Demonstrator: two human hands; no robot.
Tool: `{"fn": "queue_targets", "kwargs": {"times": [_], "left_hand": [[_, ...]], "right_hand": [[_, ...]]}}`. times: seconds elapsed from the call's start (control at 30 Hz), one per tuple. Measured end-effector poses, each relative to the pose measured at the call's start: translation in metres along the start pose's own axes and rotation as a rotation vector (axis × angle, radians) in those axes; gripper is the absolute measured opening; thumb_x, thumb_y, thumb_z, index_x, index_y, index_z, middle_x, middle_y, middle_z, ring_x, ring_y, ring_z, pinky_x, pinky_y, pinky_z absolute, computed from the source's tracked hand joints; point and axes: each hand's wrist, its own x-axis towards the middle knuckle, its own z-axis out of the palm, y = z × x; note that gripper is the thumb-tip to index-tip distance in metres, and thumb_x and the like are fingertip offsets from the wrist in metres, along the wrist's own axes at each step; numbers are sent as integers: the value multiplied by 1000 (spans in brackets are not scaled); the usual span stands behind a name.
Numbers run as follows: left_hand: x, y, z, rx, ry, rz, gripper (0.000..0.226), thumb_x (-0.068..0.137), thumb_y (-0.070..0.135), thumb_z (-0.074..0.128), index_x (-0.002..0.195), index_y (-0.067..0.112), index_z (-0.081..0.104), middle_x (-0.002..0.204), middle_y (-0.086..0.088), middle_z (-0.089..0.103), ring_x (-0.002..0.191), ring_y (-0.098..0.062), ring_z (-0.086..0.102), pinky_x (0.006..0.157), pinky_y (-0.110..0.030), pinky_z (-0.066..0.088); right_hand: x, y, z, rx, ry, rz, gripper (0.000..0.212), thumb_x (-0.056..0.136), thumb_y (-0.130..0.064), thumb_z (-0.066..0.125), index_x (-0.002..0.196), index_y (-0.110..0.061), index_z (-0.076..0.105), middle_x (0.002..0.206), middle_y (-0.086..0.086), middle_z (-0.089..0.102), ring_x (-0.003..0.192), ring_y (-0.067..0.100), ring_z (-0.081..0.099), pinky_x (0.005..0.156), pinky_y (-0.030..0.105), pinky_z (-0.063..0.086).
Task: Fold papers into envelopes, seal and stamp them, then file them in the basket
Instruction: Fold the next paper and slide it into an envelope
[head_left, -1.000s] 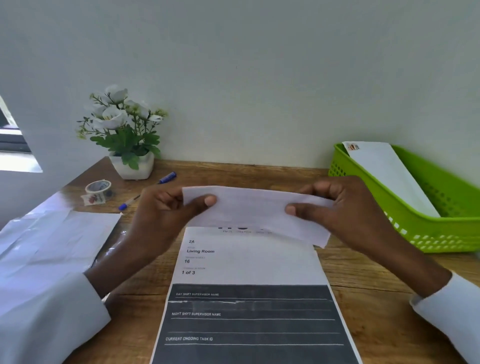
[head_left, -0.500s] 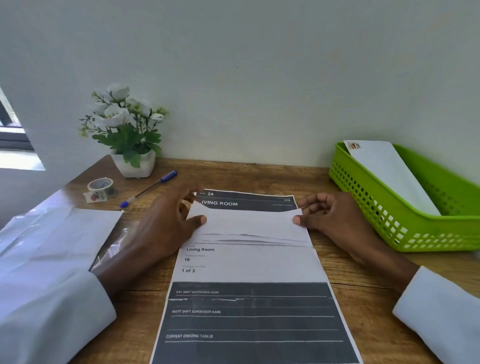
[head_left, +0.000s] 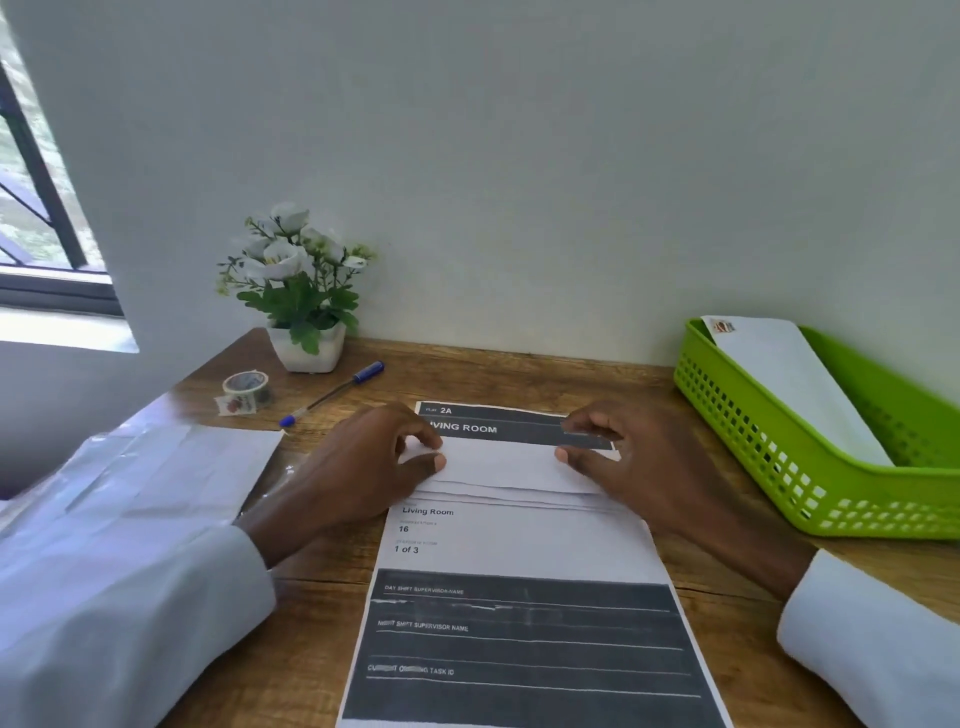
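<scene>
A printed sheet (head_left: 519, 551) with black bands lies flat on the wooden desk (head_left: 727, 577) in front of me. On its upper part lies a folded white paper (head_left: 501, 470). My left hand (head_left: 363, 467) pinches the folded paper's left end between thumb and fingers. My right hand (head_left: 623, 462) pinches its right end the same way. A green basket (head_left: 779, 457) stands at the right with a stamped white envelope (head_left: 789, 384) leaning inside it.
A stack of white envelopes in clear wrap (head_left: 171, 483) lies at the left. Behind it are a tape roll (head_left: 245, 387) with a stamp strip (head_left: 234, 405), a blue pen (head_left: 332, 394) and a potted white flower (head_left: 298, 291). A wall closes the desk's far edge.
The folded paper went from held up in the air down onto the printed sheet. Both hands came down with it and now pinch its ends against the sheet.
</scene>
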Motion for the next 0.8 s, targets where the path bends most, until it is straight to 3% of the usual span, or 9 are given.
{"fn": "queue_targets", "kwargs": {"times": [0.17, 0.3, 0.37, 0.43, 0.53, 0.7, 0.8], "left_hand": [[-21, 9, -36, -23, 4, 55, 14, 86, 41, 68, 93, 30, 73, 94, 17, 72, 84, 4, 63, 74, -24, 55], [-57, -19, -73, -68, 191, -11, 9, 82, 35, 74, 79, 27, 74, 75, 14, 72, 74, -1, 66, 69, -25, 55], [-75, -44, -84, -35, 313, -127, 10, 78, 36, 76, 76, 26, 75, 73, 13, 72, 70, -2, 66, 68, -26, 55], [-92, -71, -90, -7, 371, -288, 15, 76, 41, 77, 76, 27, 74, 78, 13, 73, 70, 0, 66, 69, -28, 56], [-115, -102, -90, 82, 352, -490, 31, 73, 58, 72, 91, 33, 68, 99, 14, 69, 88, -5, 64, 79, -24, 50], [-124, -112, -79, 137, 268, -549, 66, 70, 71, 65, 121, 30, 59, 127, 6, 58, 116, -17, 55, 94, -29, 44], [-124, -114, -73, 153, 286, -547, 72, 70, 70, 67, 127, 27, 56, 134, 5, 55, 123, -17, 49, 98, -27, 38]], "right_hand": [[31, -64, 6, 108, -91, -193, 18, 83, -36, 75, 93, -21, 76, 87, -9, 74, 75, 6, 65, 66, 27, 53], [58, -109, 33, 214, -184, -270, 17, 81, -36, 76, 92, -22, 77, 83, -11, 74, 75, 2, 66, 67, 21, 52], [67, -128, 51, 262, -227, -296, 16, 80, -34, 77, 92, -22, 77, 83, -10, 74, 74, 2, 66, 66, 19, 52], [74, -143, 71, 315, -264, -293, 12, 80, -30, 78, 89, -23, 77, 78, -11, 73, 70, 0, 65, 62, 16, 49], [83, -162, 99, 394, -296, -263, 9, 77, -27, 80, 83, -22, 76, 64, -20, 68, 62, -5, 62, 56, 10, 43], [90, -177, 127, 447, -356, -154, 13, 78, -29, 80, 87, -26, 72, 78, -13, 70, 73, -1, 66, 67, 17, 52], [89, -179, 137, 429, -378, -86, 20, 78, -33, 79, 95, -26, 73, 87, -13, 69, 80, 0, 65, 67, 17, 50]]}}
